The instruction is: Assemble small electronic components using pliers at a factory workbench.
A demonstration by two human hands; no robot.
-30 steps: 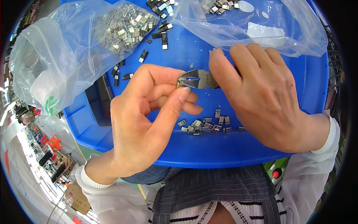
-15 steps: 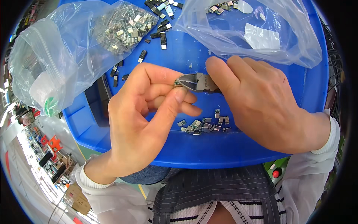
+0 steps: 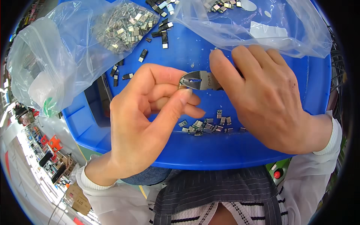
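Steel pliers (image 3: 206, 80) are gripped in the right hand (image 3: 268, 97), their handles hidden beneath it; the tips are set at a small part (image 3: 180, 86), pinched between thumb and forefinger of the left hand (image 3: 138, 116), presumably for steadiness. Loose metal plugs (image 3: 202, 127) are heaped just bodyward of the fingertips, probably for easy reach; from there, blue tray (image 3: 210, 148) extends to its near edge. Beyond the hands, movement is bounded by the left bag (image 3: 77, 48) and right bag (image 3: 240, 35).

Pliers (image 3: 205, 80): dull metal. Loose plugs (image 3: 198, 123): shiny metal. Tray (image 3: 210, 153): smooth plastic, faint gloss. Bag (image 3: 75, 45): glossy, wrinkled clear plastic. Apron (image 3: 217, 187): matt cloth.
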